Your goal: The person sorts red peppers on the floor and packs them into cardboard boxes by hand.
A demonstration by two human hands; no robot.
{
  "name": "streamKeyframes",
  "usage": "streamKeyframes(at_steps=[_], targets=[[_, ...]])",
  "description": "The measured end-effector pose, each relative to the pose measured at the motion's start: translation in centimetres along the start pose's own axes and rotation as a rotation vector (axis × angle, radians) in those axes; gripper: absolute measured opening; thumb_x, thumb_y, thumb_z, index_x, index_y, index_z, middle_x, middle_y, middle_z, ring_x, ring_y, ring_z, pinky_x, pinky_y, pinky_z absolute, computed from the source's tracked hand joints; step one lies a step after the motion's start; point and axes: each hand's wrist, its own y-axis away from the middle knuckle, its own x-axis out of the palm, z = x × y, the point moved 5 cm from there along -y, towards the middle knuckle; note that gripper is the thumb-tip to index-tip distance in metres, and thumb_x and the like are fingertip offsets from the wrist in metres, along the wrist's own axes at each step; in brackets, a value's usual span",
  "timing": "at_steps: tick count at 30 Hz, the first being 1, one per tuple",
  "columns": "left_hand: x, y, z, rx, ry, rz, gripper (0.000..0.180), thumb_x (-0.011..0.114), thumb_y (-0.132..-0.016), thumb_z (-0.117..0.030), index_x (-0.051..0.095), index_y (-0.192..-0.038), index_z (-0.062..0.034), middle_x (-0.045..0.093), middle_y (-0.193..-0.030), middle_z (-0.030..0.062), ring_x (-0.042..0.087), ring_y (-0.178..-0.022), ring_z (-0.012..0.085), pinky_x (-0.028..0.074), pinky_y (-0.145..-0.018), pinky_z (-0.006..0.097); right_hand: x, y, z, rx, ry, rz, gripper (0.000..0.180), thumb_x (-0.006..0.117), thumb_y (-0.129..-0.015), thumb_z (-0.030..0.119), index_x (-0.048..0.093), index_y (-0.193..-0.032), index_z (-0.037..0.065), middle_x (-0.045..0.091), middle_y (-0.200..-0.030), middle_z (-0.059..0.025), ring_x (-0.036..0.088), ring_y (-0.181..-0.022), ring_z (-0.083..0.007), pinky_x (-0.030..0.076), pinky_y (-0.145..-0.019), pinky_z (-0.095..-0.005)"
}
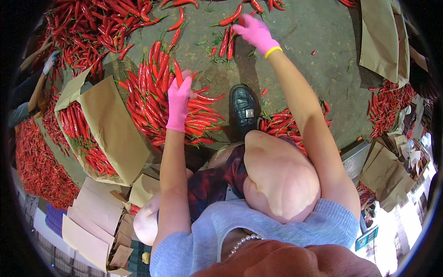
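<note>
Pearl necklace [244,242] and pale blue top [263,221] sit closest to the lens, then my bare knee [281,180], and beyond it red chillies lie across the grey floor [300,60]. Left hand [179,101], pink-gloved, is over the big heap [145,101], fingers closed, by the look of it, on one red chilli [177,71] that pokes up above them. Right hand [255,34], pink glove with a yellow cuff, stretches well forward, just beside a few loose chillies [224,43]; there's red at its fingertips, but whether they have hold of it I cannot tell.

Light pinch, that's what I'd want here: the skins are smooth and glossy, so one could slip, and a hard squeeze might split it. Near the green stem seems the safest place to hold. Along the heap's right side many stems point outward, so matching that direction should keep things tidy. My black shoe [243,108] stands between that heap and a smaller pile [281,127]; a careless step could crush some. Left of the heap, an open carton [117,131] with chillies inside.
</note>
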Motion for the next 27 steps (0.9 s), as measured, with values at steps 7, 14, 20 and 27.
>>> streamKeyframes(at_steps=[7,14,20,27], targets=[[-3.6,1.4,-2.2,0.044,0.006,-0.129,0.04,0.065,-0.093,-0.019,0.061,-0.128,-0.0005,0.063,-0.096,-0.0011,0.053,-0.063,0.0055,0.047,-0.055,0.023,-0.7,1.2,-3.0,0.033,0.272,-0.051,0.042,0.057,-0.088,0.028,0.044,-0.125,0.012,0.069,-0.102,-0.0199,0.066,-0.098,-0.0405,0.051,-0.087,-0.0506],[-4.4,1.5,-0.2,0.148,0.102,-0.154,0.036,0.065,-0.095,-0.013,0.061,-0.129,-0.0024,0.063,-0.094,-0.0019,0.059,-0.068,0.008,0.05,-0.063,0.024,-1.6,-1.7,3.1,-0.349,-0.162,0.049,0.045,0.06,-0.085,0.013,0.052,-0.129,0.007,0.068,-0.102,-0.0202,0.064,-0.096,-0.042,0.052,-0.083,-0.0479],[-10.4,1.3,-3.4,0.253,0.08,-0.39,0.031,0.068,-0.095,-0.018,0.064,-0.121,-0.0015,0.059,-0.086,-0.0046,0.051,-0.068,0.0034,0.044,-0.056,0.021,10.9,4.4,8.1,-0.627,0.471,0.524,0.037,0.058,-0.084,0.011,0.06,-0.121,0.014,0.068,-0.11,-0.0116,0.064,-0.109,-0.0318,0.051,-0.093,-0.0422],[-15.4,2.1,-1.2,0.236,0.241,-0.484,0.028,0.065,-0.096,-0.015,0.063,-0.122,-0.0043,0.061,-0.09,-0.0037,0.052,-0.068,0.0029,0.045,-0.056,0.02,10.6,-0.8,18.2,-0.9,0.433,0.326,0.043,0.059,-0.077,0.004,0.062,-0.12,0.014,0.058,-0.126,-0.0125,0.061,-0.111,-0.0324,0.053,-0.083,-0.0425]])
